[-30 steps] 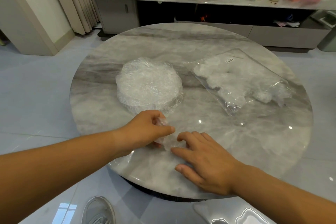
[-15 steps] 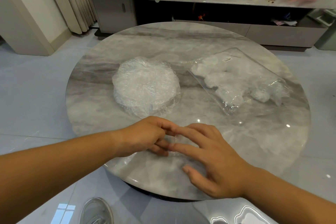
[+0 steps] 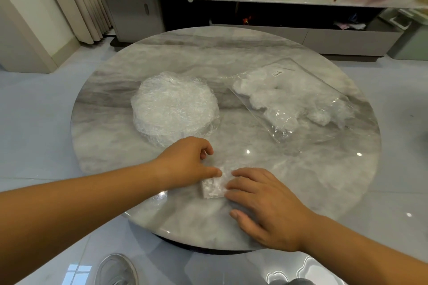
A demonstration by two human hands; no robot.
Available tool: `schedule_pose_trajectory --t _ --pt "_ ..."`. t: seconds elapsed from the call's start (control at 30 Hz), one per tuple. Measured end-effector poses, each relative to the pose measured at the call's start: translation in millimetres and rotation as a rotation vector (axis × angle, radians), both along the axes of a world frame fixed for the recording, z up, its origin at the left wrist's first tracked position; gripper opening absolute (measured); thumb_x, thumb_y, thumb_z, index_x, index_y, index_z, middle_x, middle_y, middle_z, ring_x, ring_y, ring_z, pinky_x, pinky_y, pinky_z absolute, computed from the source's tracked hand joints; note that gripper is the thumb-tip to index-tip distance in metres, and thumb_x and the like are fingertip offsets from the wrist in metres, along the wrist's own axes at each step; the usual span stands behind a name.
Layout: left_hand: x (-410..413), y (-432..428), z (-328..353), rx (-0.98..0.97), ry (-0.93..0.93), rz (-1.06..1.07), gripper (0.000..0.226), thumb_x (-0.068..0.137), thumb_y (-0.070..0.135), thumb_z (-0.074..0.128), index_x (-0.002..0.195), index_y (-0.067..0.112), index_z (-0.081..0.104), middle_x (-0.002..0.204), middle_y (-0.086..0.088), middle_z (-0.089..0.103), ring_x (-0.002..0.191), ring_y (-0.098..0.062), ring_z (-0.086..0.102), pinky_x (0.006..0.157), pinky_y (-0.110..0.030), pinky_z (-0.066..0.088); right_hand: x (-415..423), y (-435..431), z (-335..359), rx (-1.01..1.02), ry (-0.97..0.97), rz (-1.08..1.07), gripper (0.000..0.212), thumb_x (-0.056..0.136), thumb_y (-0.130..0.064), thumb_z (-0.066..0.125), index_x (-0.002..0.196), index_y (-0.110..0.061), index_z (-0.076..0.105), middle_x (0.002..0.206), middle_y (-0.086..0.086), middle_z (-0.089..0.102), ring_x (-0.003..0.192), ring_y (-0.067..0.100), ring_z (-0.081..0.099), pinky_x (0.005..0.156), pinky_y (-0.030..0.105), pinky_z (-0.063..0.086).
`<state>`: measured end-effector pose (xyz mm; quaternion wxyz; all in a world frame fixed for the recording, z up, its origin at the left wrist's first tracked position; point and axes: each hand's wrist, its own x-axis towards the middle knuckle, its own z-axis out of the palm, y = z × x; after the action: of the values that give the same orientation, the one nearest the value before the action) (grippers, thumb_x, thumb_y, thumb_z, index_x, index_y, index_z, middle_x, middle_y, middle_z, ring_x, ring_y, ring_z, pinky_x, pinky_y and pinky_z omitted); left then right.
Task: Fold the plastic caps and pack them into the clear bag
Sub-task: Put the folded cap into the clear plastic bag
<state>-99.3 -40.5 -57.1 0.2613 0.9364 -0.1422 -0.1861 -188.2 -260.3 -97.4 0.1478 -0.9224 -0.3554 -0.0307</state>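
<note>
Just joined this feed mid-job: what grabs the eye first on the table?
Both hands meet near the front edge of the round marble table. The right hand lies flat on a small folded plastic cap, with the left hand thumb at its edge. Behind the left hand sits a round pile of plastic caps. To the right lies the clear bag with white bundles inside.
</note>
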Motion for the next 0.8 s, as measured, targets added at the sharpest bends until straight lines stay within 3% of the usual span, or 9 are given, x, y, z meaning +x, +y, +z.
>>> schedule_pose_trajectory --t 0.1,0.17,0.27,0.43,0.53,0.6,0.67,0.73,0.8 --pt "4.0 -10.6 4.5 0.123 0.039 -0.049 0.052 0.078 0.047 0.081 0.120 0.023 0.061 0.097 0.013 0.059 0.090 -0.008 0.059 0.083 -0.025 0.049 1.8 -5.2 0.5 0.063 0.080 -0.006 0.035 0.097 -0.041 0.051 0.123 -0.023 0.067 0.128 -0.013 0.063 0.140 0.014 0.042 0.115 0.032 0.033" --pt "6.1 -15.4 6.2 0.115 0.114 -0.042 0.042 0.079 0.039 0.082 0.113 0.021 0.064 0.085 0.014 0.058 0.079 -0.007 0.058 0.071 -0.022 0.046 2.8 -8.5 1.8 0.156 0.138 -0.061 0.038 0.096 -0.042 0.052 0.128 -0.024 0.064 0.130 -0.015 0.062 0.142 0.011 0.039 0.115 0.034 0.035" --pt "7.0 -14.7 2.1 -0.035 0.243 0.041 0.019 0.080 0.026 0.084 0.092 0.015 0.073 0.062 0.013 0.059 0.057 -0.003 0.056 0.060 -0.019 0.047 2.9 -9.9 3.5 0.277 0.157 -0.170 0.040 0.095 -0.045 0.054 0.128 -0.025 0.064 0.142 -0.011 0.054 0.142 0.009 0.040 0.113 0.039 0.039" --pt "1.7 -9.7 0.9 -0.469 0.530 0.311 0.016 0.084 0.005 0.078 0.090 0.008 0.063 0.071 -0.004 0.063 0.061 -0.013 0.064 0.059 -0.029 0.059 5.4 -3.1 12.0 0.560 0.524 -0.433 0.036 0.087 -0.066 0.054 0.118 -0.052 0.063 0.160 -0.022 0.021 0.148 -0.002 0.023 0.116 0.025 0.027" --pt "2.3 -9.1 4.0 -0.717 0.676 0.421 0.012 0.092 0.001 0.067 0.090 0.008 0.057 0.094 -0.019 0.070 0.085 -0.027 0.071 0.077 -0.044 0.063 11.1 6.4 25.9 0.772 0.700 -0.561 0.026 0.084 -0.063 0.062 0.108 -0.057 0.070 0.156 -0.020 0.033 0.145 -0.009 0.024 0.120 0.029 0.026" --pt "0.8 -10.4 8.9 -0.839 0.776 0.426 0.009 0.096 0.001 0.060 0.105 0.000 0.058 0.113 -0.024 0.070 0.100 -0.034 0.072 0.079 -0.045 0.062 14.5 9.2 32.0 0.910 0.787 -0.573 0.031 0.079 -0.063 0.064 0.105 -0.050 0.075 0.145 -0.022 0.047 0.143 -0.012 0.027 0.123 0.035 0.026" --pt "-2.7 -12.3 11.8 -0.888 0.846 0.398 0.026 0.099 0.001 0.055 0.125 -0.004 0.053 0.118 -0.027 0.068 0.103 -0.039 0.071 0.078 -0.044 0.063 17.9 11.9 34.4 1.040 0.861 -0.539 0.030 0.085 -0.060 0.069 0.104 -0.039 0.079 0.134 -0.014 0.063 0.137 -0.002 0.045 0.120 0.043 0.033" --pt "-7.2 -14.2 13.7 -0.891 0.884 0.357 0.030 0.100 0.000 0.052 0.130 -0.003 0.050 0.118 -0.027 0.068 0.102 -0.041 0.071 0.078 -0.044 0.063 20.9 12.6 34.7 1.198 0.921 -0.527 0.038 0.087 -0.049 0.060 0.103 -0.022 0.081 0.122 0.002 0.073 0.121 0.018 0.064 0.112 0.048 0.043" --pt "-11.3 -14.9 14.8 -0.877 0.928 0.325 0.031 0.100 -0.002 0.051 0.131 -0.001 0.050 0.121 -0.027 0.067 0.103 -0.041 0.070 0.080 -0.046 0.062 23.5 11.3 35.7 1.314 0.961 -0.542 0.045 0.086 -0.046 0.056 0.102 -0.011 0.079 0.117 0.009 0.074 0.113 0.026 0.068 0.102 0.047 0.049"
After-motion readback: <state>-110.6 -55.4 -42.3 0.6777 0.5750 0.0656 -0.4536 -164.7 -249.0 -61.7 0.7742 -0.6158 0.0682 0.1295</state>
